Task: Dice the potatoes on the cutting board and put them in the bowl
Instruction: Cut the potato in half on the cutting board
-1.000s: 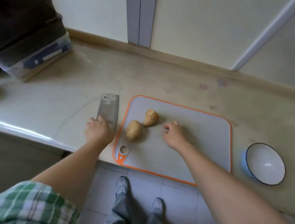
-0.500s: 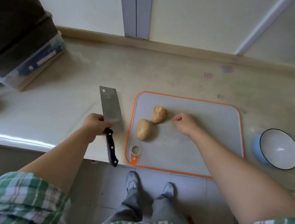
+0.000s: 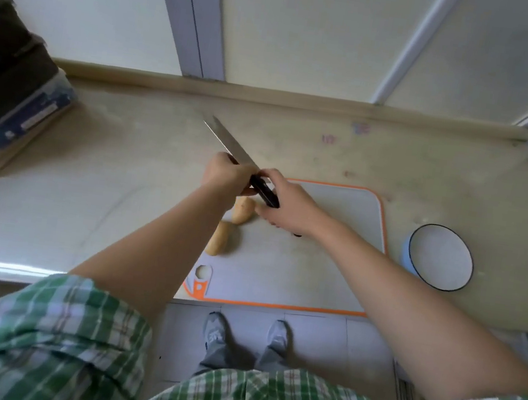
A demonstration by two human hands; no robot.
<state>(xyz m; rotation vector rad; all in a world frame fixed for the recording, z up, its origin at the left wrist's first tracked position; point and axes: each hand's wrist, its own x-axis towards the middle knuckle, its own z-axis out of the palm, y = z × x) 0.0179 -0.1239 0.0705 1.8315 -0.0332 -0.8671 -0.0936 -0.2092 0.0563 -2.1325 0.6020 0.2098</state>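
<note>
Two whole brown potatoes lie at the left of the grey, orange-rimmed cutting board (image 3: 321, 262): one potato (image 3: 242, 211) just under my hands, the other potato (image 3: 218, 238) nearer to me. Above them both hands hold the cleaver (image 3: 230, 142) in the air, its blade pointing up and to the left over the counter. My left hand (image 3: 225, 175) grips it where the blade meets the black handle. My right hand (image 3: 289, 205) curls round the handle. The white bowl (image 3: 441, 258) with a dark rim stands on the counter to the right of the board.
A stack of dark boxes and a clear plastic container (image 3: 21, 104) takes up the counter's left end. The counter's front edge (image 3: 8, 269) runs just below the board, with my feet on the tiled floor beneath. A wall ledge closes the back.
My left hand lifted the cleaver off the counter and carried it right, over the potatoes. My right hand left the board and took hold of the handle.
</note>
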